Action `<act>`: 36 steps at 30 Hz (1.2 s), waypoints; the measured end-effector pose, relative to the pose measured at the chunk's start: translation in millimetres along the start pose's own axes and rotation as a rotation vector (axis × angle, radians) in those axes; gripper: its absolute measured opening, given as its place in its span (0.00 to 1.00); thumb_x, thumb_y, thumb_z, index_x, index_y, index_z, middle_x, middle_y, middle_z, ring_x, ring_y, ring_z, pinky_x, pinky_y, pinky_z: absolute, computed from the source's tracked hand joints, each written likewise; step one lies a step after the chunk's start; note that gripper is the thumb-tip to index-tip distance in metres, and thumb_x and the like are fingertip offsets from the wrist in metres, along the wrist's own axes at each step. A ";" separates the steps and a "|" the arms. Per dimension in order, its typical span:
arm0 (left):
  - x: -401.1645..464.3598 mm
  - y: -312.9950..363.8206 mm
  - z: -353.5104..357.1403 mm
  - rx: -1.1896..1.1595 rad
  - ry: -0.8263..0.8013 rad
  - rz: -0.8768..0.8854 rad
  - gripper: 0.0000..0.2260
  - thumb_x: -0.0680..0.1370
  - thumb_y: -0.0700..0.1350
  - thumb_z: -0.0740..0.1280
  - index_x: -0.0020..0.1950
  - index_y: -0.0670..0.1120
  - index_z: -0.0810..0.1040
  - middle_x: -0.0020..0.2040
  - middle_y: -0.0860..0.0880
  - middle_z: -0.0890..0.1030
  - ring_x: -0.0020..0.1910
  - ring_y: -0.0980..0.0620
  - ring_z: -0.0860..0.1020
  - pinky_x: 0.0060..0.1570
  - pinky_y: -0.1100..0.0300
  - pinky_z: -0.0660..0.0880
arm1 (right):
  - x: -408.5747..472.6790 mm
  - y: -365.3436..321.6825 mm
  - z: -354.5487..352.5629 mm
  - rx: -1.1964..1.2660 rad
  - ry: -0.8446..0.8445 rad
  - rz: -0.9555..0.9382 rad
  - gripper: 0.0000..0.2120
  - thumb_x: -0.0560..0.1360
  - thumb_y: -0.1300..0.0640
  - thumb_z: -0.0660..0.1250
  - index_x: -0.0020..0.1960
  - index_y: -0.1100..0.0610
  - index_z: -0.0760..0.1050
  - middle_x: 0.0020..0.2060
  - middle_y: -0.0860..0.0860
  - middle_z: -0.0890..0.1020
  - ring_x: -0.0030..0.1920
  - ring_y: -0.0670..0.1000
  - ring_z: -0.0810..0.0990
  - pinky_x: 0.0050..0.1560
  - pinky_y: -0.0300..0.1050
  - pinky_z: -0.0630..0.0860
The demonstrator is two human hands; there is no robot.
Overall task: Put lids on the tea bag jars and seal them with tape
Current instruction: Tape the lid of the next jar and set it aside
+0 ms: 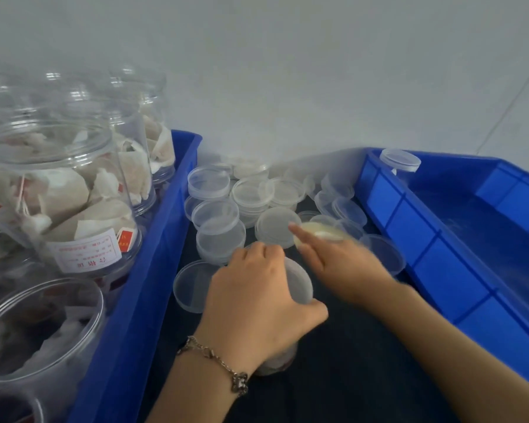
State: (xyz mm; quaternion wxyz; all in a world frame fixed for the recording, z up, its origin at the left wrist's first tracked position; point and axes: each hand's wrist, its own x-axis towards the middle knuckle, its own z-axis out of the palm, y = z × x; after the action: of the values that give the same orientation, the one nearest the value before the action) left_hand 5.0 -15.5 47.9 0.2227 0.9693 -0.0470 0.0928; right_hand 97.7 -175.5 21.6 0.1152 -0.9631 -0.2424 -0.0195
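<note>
The left hand point(257, 300) grips a lidded jar point(290, 288) between the two blue crates — the sealing step, I judge. The right hand point(342, 264), just beyond it, pinches something pale and blurred point(321, 232) — likely tape, needing a wrap round the lid's seam.

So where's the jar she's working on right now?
In the head view it stands low in the centre, gripped by the left hand, with the loose lids just beyond and blue bins either side.
</note>
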 end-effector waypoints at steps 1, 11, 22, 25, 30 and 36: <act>1.8 -2.4 -4.5 -0.018 0.019 -0.023 0.28 0.64 0.66 0.62 0.60 0.54 0.67 0.56 0.59 0.70 0.54 0.57 0.68 0.43 0.60 0.63 | -6.9 -1.0 10.0 -0.031 -0.045 0.003 0.24 0.80 0.40 0.43 0.75 0.37 0.45 0.55 0.50 0.80 0.52 0.49 0.78 0.49 0.47 0.71; 8.6 -9.3 -17.4 0.048 0.032 -0.093 0.26 0.58 0.68 0.55 0.50 0.55 0.68 0.49 0.58 0.70 0.47 0.57 0.69 0.35 0.61 0.63 | -41.1 -27.9 58.6 -0.213 0.008 -0.092 0.27 0.78 0.42 0.42 0.67 0.55 0.65 0.54 0.52 0.75 0.46 0.51 0.74 0.41 0.44 0.66; 8.3 -8.2 -12.0 0.098 -0.032 -0.097 0.26 0.63 0.65 0.61 0.57 0.55 0.69 0.51 0.59 0.70 0.51 0.57 0.68 0.39 0.61 0.65 | -36.3 -36.2 60.1 0.127 0.073 0.151 0.24 0.76 0.42 0.55 0.70 0.46 0.62 0.54 0.45 0.78 0.54 0.48 0.75 0.51 0.47 0.72; 6.9 -8.3 -11.1 0.110 -0.027 -0.086 0.29 0.65 0.66 0.61 0.63 0.55 0.67 0.56 0.59 0.70 0.56 0.57 0.68 0.43 0.61 0.65 | -31.2 -43.6 49.6 0.130 0.017 0.192 0.22 0.77 0.46 0.57 0.70 0.46 0.61 0.58 0.49 0.76 0.58 0.51 0.73 0.54 0.47 0.71; -0.8 -15.8 -10.9 0.072 -0.077 -0.095 0.40 0.64 0.77 0.34 0.75 0.64 0.42 0.75 0.61 0.51 0.72 0.53 0.56 0.63 0.52 0.67 | -44.4 -46.4 13.3 0.394 0.000 0.061 0.35 0.73 0.63 0.62 0.73 0.39 0.55 0.67 0.40 0.64 0.68 0.42 0.61 0.66 0.34 0.59; -14.4 -6.9 -14.1 -0.077 0.091 -0.482 0.32 0.76 0.66 0.42 0.76 0.53 0.52 0.70 0.50 0.69 0.66 0.48 0.70 0.61 0.52 0.69 | -57.3 -79.8 0.2 0.789 -0.193 0.041 0.60 0.60 0.46 0.79 0.73 0.33 0.36 0.73 0.36 0.57 0.71 0.37 0.58 0.68 0.38 0.61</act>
State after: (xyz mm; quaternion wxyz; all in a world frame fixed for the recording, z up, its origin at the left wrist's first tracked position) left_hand -10.4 -2.4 54.5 0.2769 0.9382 0.1924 0.0787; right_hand 9.6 -133.7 33.0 0.4529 -0.8470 -0.2219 0.1679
